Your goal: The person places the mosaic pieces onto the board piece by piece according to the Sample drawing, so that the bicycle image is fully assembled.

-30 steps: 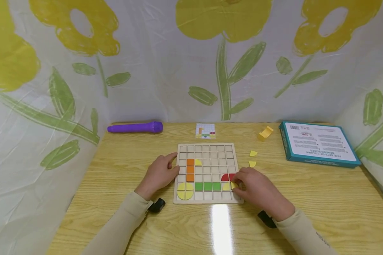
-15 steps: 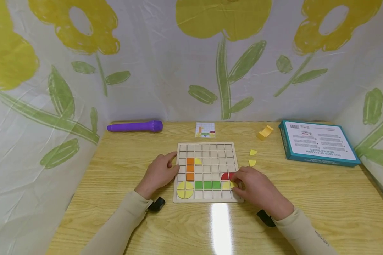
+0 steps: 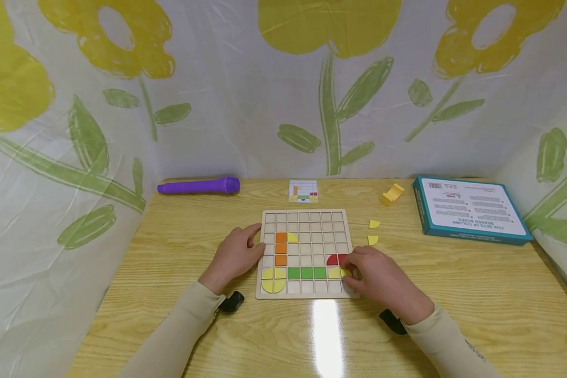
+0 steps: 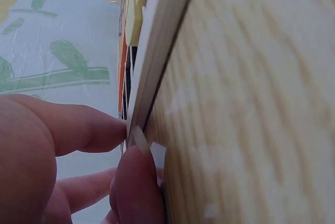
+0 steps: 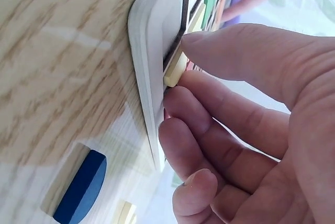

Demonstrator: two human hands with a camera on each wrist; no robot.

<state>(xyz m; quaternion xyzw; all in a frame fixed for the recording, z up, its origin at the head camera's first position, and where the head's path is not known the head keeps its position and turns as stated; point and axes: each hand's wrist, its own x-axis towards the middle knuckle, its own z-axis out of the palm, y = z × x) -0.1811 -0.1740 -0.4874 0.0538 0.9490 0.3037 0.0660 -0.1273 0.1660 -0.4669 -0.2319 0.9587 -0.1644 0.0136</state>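
A wooden grid board (image 3: 312,248) lies on the table between both hands. My right hand (image 3: 380,278) pinches a yellow quarter-circle tile (image 5: 176,73) between thumb and index finger, at a cell by the board's right edge. Beside it lies another yellow tile (image 3: 333,273), just below red tiles (image 3: 332,260) partly covered by the fingers. My left hand (image 3: 232,257) grips the board's left rim, thumb on top, a fingertip against the side. The board also bears green squares (image 3: 307,273), orange squares (image 3: 281,249), a yellow quarter tile (image 3: 292,238) and a yellow circle of quarters (image 3: 273,280).
Two loose yellow tiles (image 3: 374,232) lie right of the board; the right wrist view shows a dark blue tile (image 5: 81,187). Behind are a pattern card (image 3: 303,191), a purple microphone-shaped thing (image 3: 198,186), a small yellow-orange holder (image 3: 391,195) and a teal box (image 3: 472,210).
The head view has shifted slightly, so everything sits a little higher in it. Both hands keep their places at the board, with the same tile in the right fingers.
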